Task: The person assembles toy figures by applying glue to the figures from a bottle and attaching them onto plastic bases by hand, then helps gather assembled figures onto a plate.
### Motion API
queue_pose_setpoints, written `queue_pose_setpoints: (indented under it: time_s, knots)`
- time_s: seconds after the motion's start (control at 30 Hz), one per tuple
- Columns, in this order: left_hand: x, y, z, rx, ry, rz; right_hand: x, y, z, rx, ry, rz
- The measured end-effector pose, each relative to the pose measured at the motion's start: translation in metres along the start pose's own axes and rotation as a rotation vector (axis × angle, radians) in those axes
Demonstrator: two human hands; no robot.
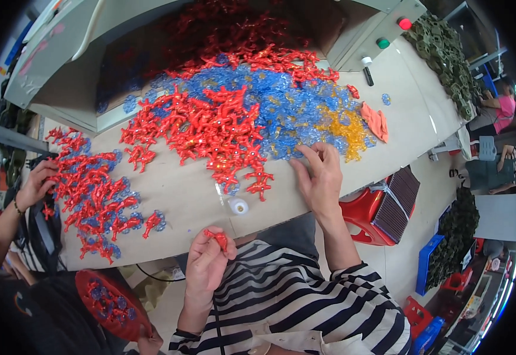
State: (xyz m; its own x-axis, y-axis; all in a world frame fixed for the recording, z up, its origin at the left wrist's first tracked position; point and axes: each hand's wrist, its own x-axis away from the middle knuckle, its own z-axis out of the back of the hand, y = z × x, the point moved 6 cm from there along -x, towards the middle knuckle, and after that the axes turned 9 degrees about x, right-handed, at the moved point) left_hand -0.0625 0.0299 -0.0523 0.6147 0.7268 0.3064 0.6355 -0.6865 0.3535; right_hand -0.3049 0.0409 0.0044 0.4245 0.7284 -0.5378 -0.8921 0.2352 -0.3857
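Observation:
My left hand (204,260) is raised in front of the table's near edge. A small shiny red plastic figure (217,239) is held between its thumb and fingers. Over the table, my right hand (322,180) reaches to the near edge of a heap of clear blue plastic pieces (281,118). Its thumb and index fingertips are slightly apart beside the blue pieces, with nothing visible between them. A pile of red figures (210,127) lies left of the blue heap. Between my hands stands a small round white container (238,206). Orange-yellow clear pieces (346,130) lie right of the blue ones.
A co-worker's hand (36,184) touches another red and blue pile at the left; a red bowl (92,290) of pieces is below. A grey machine housing (352,41) arches over the far heap. An orange cloth scrap (375,121) and red stool (361,216) are at right.

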Motion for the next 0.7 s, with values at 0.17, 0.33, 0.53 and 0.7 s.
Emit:
queue_pose_setpoints:
  time_s: [0.17,0.33,0.53,0.7]
  knots:
    - [0.001,-0.004,-0.003,-0.016,-0.021,0.020,0.020,0.008,0.004,0.023,-0.039,0.026]
    - [0.000,-0.007,-0.004,-0.044,0.002,0.040,0.003,0.000,0.017,0.055,0.004,0.033]
    - [0.000,-0.010,-0.005,-0.050,-0.019,0.045,0.013,0.004,0.011,0.084,-0.076,0.103]
    - [0.003,-0.009,-0.004,-0.069,-0.010,0.046,0.032,0.010,0.021,-0.027,-0.227,0.110]
